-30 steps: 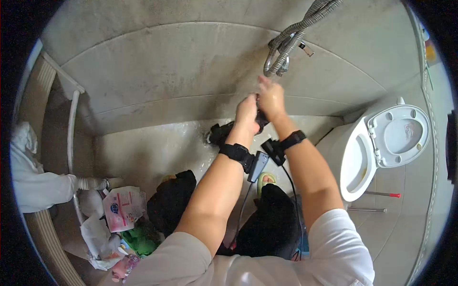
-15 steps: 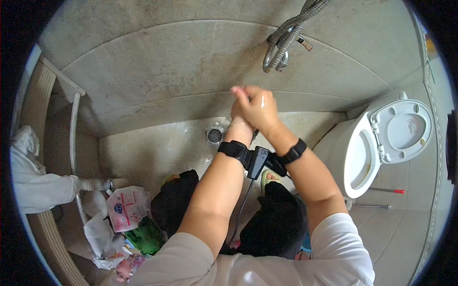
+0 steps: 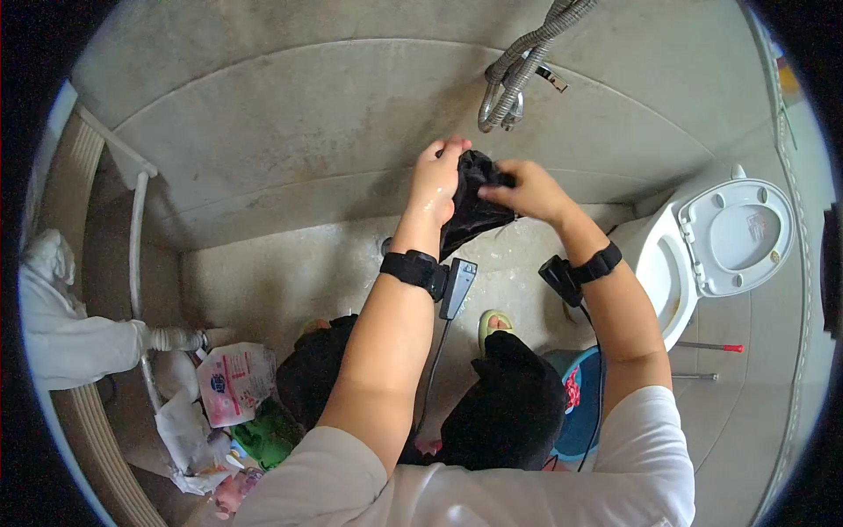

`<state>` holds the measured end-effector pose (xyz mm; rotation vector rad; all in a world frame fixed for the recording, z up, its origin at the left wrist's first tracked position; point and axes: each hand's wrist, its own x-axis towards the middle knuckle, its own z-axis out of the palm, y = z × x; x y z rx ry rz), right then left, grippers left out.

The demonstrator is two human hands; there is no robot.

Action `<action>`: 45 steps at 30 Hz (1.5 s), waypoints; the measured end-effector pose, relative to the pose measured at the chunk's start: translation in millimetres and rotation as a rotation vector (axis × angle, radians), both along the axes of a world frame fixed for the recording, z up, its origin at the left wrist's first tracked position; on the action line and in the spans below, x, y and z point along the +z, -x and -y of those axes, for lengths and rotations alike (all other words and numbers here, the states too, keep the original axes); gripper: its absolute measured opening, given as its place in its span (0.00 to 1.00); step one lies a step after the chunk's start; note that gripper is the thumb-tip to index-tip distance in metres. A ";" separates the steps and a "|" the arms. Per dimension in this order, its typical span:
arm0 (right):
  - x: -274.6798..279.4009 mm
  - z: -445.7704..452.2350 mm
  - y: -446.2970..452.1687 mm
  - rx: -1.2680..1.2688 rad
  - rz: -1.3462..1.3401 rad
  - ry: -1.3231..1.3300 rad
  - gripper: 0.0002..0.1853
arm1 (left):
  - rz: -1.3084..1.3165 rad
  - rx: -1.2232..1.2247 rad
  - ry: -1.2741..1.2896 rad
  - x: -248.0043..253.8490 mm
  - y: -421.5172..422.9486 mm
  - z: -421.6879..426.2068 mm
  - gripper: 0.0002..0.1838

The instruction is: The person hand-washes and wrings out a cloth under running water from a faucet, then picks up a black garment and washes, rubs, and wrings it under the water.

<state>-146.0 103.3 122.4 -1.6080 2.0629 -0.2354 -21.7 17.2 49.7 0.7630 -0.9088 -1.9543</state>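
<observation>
The left hand (image 3: 433, 186) pinches a black cloth (image 3: 474, 204), upper centre of the frame; the right hand (image 3: 537, 193) touches its right side, grip unclear. Above hangs a metal hose (image 3: 515, 75); lower right, a blue bucket (image 3: 583, 432).

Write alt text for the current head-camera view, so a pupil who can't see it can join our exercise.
A person's left hand and right hand hold a black cloth above a pale bathroom floor. A flexible metal hose hangs by the wall ahead; to the right stand an open toilet and, nearer the person, a blue bucket.
</observation>
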 end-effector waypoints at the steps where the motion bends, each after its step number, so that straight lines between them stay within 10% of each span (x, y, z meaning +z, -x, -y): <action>1: 4.0 -1.7 5.3 -0.072 0.193 0.086 0.15 | 0.093 0.007 0.082 3.8 0.1 -1.1 0.20; 6: 15.9 -10.5 40.9 -0.374 0.904 0.179 0.10 | 0.822 -0.055 0.690 22.4 -23.7 12.9 0.29; 12: -2.2 2.8 -9.4 -0.592 1.355 0.241 0.12 | -0.182 -0.158 -0.275 9.1 7.2 -11.9 0.35; 16: -38.1 8.5 -3.9 -0.472 0.999 0.418 0.17 | -0.275 -0.393 -0.341 17.6 -9.0 -20.0 0.39; 19: -44.6 12.3 -6.7 -0.414 0.722 0.525 0.16 | 0.000 -0.055 -0.363 10.4 -3.0 -31.6 0.30; 23: -20.2 -0.8 -56.4 -0.160 0.720 0.524 0.19 | -0.138 -0.384 -0.705 -29.4 -10.2 -19.2 0.39; 26: -34.1 -4.9 -79.3 0.015 0.475 0.391 0.12 | -0.501 -0.397 -0.535 -50.4 -9.7 -19.7 0.18; 31: -47.5 20.8 -78.0 -0.289 0.424 0.598 0.22 | -0.787 -0.146 -0.633 -56.4 11.0 -20.6 0.11; 34: -68.4 40.9 -37.2 -0.317 0.139 0.758 0.21 | -0.522 -0.074 -0.579 -51.0 28.9 -23.0 0.09; 40: -94.6 36.1 7.4 -0.655 0.264 0.528 0.19 | -0.314 0.006 -0.604 -28.9 26.7 -36.5 0.03; 44: -73.9 5.3 -7.3 -0.426 0.969 0.426 0.11 | -0.481 -0.128 -0.666 -64.5 25.4 -18.7 0.04; 45: -60.1 -2.7 -20.6 -0.258 0.777 0.460 0.10 | -0.513 -0.091 -0.730 -72.8 23.3 -12.7 0.04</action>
